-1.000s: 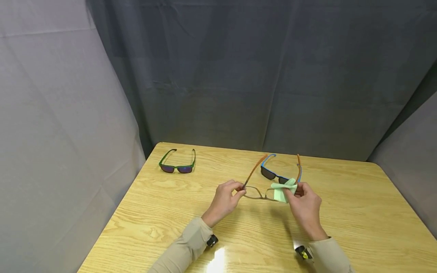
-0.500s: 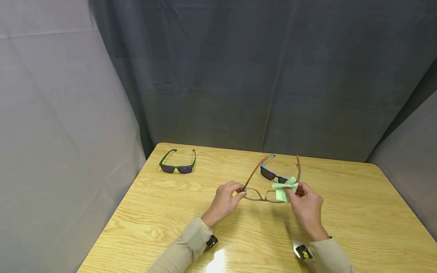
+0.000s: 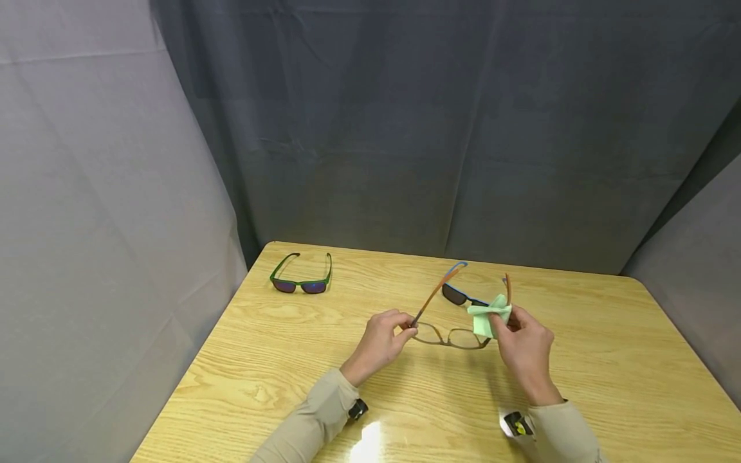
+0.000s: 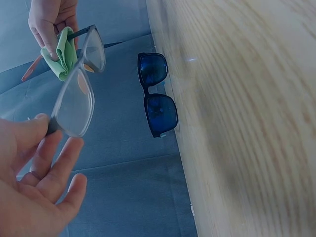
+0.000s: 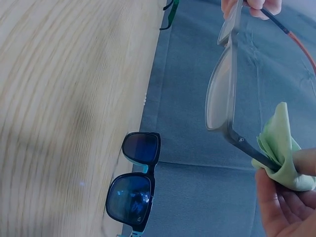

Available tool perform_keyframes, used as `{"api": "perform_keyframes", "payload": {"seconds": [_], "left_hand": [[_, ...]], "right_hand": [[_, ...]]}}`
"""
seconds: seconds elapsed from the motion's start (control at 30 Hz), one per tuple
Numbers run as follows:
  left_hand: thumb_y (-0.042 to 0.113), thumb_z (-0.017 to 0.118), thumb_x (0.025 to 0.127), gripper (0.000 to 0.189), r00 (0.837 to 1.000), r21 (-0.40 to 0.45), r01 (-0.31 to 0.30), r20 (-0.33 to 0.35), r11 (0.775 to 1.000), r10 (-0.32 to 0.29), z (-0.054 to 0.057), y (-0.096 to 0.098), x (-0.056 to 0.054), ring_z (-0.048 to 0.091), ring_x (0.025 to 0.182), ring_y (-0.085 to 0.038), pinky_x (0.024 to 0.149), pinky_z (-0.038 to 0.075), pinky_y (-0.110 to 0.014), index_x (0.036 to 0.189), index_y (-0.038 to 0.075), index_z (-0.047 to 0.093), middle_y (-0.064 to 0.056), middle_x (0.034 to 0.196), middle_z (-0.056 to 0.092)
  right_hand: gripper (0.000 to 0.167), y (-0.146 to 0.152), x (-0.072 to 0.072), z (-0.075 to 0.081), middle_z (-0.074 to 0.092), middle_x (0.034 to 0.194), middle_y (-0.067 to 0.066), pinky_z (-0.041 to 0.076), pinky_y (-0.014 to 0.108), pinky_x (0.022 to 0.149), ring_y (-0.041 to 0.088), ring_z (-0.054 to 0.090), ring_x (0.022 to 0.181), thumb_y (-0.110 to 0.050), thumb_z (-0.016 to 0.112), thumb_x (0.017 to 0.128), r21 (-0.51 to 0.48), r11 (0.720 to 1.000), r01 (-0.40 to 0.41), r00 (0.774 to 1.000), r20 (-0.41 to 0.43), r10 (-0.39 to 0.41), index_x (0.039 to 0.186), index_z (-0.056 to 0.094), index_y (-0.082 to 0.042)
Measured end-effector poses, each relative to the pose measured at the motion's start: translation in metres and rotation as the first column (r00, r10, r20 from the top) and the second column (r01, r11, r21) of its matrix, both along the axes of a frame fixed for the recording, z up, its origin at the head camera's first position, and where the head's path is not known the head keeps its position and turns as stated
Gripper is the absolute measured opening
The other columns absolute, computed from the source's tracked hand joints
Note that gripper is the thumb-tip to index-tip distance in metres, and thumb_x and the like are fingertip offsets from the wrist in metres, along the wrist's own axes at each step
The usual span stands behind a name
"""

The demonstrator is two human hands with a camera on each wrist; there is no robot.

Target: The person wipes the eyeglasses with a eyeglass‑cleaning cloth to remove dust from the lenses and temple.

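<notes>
A pair of clear-lensed eyeglasses (image 3: 465,339) with orange-tipped temples is held up above the table. My left hand (image 3: 379,342) pinches them at the left hinge between thumb and fingers. With my right hand (image 3: 525,352) I hold a light green cloth (image 3: 489,316), folded round the dark part of the right temple. In the right wrist view the cloth (image 5: 279,145) wraps that temple behind its hinge, and both lenses are uncovered. The fingertips under the cloth are partly hidden. Just behind lie blue-framed sunglasses (image 3: 454,294), partly covered by the cloth in the head view.
Green-framed sunglasses (image 3: 300,285) rest at the far left of the wooden table (image 3: 278,360), temples unfolded. A dark grey curtain (image 3: 359,161) hangs behind the table's back edge, with pale cloth walls (image 3: 104,225) at the sides.
My right hand and the cloth have shifted right, off the right lens and onto the temple. The glasses' right side has dipped slightly. My left hand has stayed nearly still, keeping its pinch.
</notes>
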State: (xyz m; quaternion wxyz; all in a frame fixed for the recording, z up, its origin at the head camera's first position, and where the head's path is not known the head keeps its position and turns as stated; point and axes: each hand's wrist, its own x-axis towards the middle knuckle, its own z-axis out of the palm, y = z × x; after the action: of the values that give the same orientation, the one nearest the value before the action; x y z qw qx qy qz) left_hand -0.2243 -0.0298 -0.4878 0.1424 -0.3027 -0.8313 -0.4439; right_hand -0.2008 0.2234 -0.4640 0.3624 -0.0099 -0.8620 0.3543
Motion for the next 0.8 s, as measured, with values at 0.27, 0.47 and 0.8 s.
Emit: {"api": "perform_keyframes", "payload": {"seconds": [0.27,0.47,0.8], "left_hand": [[0.013,0.068,0.088,0.004,1.0,-0.02,0.006,0.0,1.0,-0.006,0.0002,-0.0002,-0.0004,0.054,0.07,-0.001,0.065,0.048,-0.021,0.09,0.012,0.071,0.006,0.082,0.063],[0.013,0.068,0.088,0.004,1.0,-0.027,0.01,0.003,1.0,-0.01,-0.0008,-0.0012,0.0005,0.055,0.071,-0.001,0.065,0.047,-0.019,0.089,0.012,0.072,0.007,0.081,0.063],[0.012,0.069,0.087,0.003,1.0,-0.018,0.011,0.015,1.0,-0.01,0.0009,-0.001,0.0024,0.055,0.069,-0.002,0.063,0.045,-0.018,0.089,0.011,0.072,0.006,0.081,0.064]], "right_hand": [[0.016,0.0002,0.0003,0.0053,0.07,0.078,0.012,0.039,0.005,0.054,0.013,0.061,0.061,-0.008,0.07,0.084,0.008,1.0,-0.022,0.999,-0.041,0.022,0.097,0.071,0.002],[0.016,0.0023,-0.0011,0.0051,0.069,0.079,0.009,0.039,0.006,0.054,0.004,0.057,0.062,-0.008,0.07,0.085,0.006,1.0,0.011,1.0,-0.02,-0.011,0.098,0.071,0.0],[0.017,0.0027,-0.0024,0.0088,0.069,0.079,0.01,0.037,0.004,0.057,0.012,0.059,0.064,-0.006,0.069,0.084,0.019,1.0,0.012,0.999,-0.047,-0.011,0.099,0.07,0.001]]}}
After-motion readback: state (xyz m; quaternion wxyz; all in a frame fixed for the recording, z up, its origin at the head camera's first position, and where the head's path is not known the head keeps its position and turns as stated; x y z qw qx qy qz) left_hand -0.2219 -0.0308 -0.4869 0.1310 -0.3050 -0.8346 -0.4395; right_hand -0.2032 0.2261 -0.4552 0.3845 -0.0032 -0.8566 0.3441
